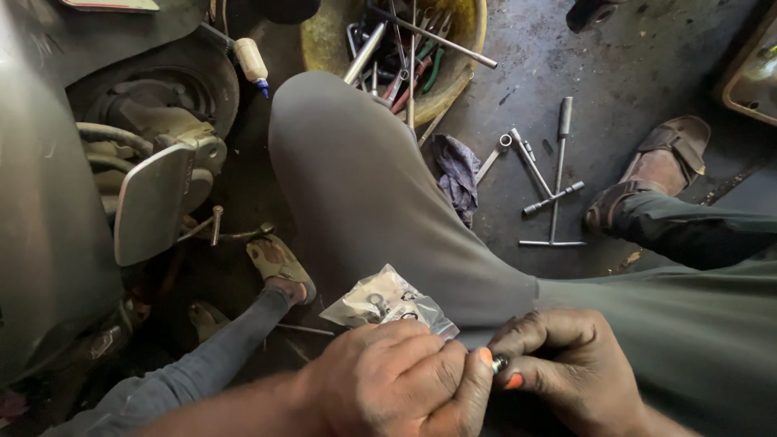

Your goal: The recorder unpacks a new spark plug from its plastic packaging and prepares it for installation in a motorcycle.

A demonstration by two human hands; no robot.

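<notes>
Where the two hands meet at the bottom edge, a small metal part (498,363) pinched between left hand (396,380) and right hand (566,368), both sets of fingers clenched around it, thumbnails tinted orange. Just above the left knuckles, a clear plastic bag (388,301) of small rings and washers, resting on the grey trouser leg (380,194). Beyond the knee, bare concrete floor (534,73), dark, oil-stained and scuffed. On it, to the right, two T-handle wrenches (554,190) lying crossed, a small spanner (494,158) beside them, and a crumpled purple-grey rag (457,174) just by the thigh. Right foot in a brown sandal (655,166) near the wrenches; left foot in a sandal (279,263) lower left, next to loose bolts. To the left, a scooter's grey bodywork (40,202) with exposed engine casing (154,194) and wheel housing. Farthest off, at the top, a yellow basin (469,32) crammed with pliers, spanners and rods, and a small cream bottle (252,63) with blue tip alongside.
</notes>
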